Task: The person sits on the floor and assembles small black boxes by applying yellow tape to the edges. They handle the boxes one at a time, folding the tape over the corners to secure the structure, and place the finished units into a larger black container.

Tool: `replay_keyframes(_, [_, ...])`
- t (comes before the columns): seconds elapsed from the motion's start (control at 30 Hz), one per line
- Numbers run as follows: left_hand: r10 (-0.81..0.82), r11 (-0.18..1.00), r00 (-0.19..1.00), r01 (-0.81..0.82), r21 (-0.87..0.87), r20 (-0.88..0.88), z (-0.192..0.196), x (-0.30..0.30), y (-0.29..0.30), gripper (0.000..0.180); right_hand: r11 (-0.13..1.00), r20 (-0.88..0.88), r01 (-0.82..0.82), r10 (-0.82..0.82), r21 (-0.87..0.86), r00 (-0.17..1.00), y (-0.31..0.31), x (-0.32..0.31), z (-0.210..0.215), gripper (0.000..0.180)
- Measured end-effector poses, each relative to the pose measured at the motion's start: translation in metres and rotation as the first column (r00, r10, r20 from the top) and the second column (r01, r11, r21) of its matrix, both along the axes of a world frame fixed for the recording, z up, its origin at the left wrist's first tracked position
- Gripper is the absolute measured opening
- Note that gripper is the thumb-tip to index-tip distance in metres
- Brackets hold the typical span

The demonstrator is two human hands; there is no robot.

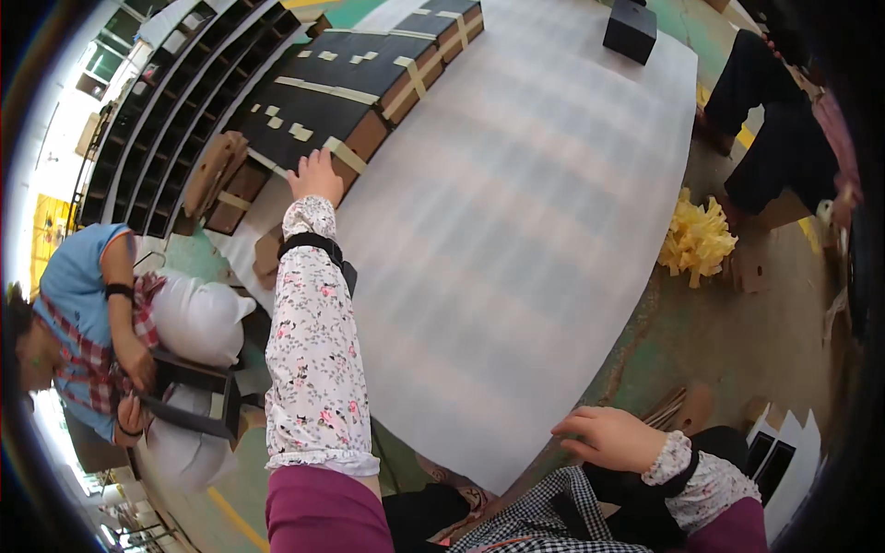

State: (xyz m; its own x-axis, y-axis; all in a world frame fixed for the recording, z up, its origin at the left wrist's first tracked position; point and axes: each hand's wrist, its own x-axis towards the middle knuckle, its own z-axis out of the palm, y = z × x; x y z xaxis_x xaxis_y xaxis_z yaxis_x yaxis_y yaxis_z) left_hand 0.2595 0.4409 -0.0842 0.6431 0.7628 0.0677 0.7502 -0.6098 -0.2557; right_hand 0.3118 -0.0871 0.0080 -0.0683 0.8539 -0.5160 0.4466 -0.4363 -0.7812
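Note:
My left hand (315, 177) reaches far forward with its fingers apart. Its fingertips are at the near corner of a black-topped cardboard box (318, 112), beside a strip of pale tape (345, 155). Whether they press on the box I cannot tell. This box stands in a row with more black-topped boxes (392, 20), bound with pale tape and dotted with small pale tape pieces. My right hand (616, 440) hovers by the near right edge of the white-covered table (498, 230). Nothing shows in it, and its fingers are stretched out and slightly bent.
A black box (631, 30) sits at the table's far end. Black compartment racks (175, 101) stand at the far left. A co-worker (83, 313) at left holds an open black box (189, 405). Yellow strips (698, 238) lie bunched at right, near another person's dark-trousered legs (770, 129).

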Motion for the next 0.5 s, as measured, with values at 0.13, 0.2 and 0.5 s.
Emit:
replay_keyframes(0.13, [0.037, 0.998, 0.993, -0.042, 0.038, 0.114, -0.047, 0.023, 0.037, 0.055, 0.994, -0.043, 0.107, -0.109, -0.037, 0.993, 0.010, 0.012, 0.005, 0.026])
replay_keyframes(0.2, [-0.030, 0.996, 0.988, 0.016, 0.089, 0.152, -0.049, 0.025, 0.040, 0.059, 0.990, -0.075, 0.138, -0.139, -0.019, 0.987, 0.013, 0.014, 0.004, 0.026])
replay_keyframes(0.5, [-0.070, 0.994, 0.985, 0.056, 0.097, 0.156, -0.042, 0.038, 0.042, 0.056, 0.985, -0.047, 0.161, -0.164, -0.054, 0.985, 0.037, 0.017, -0.001, 0.025])
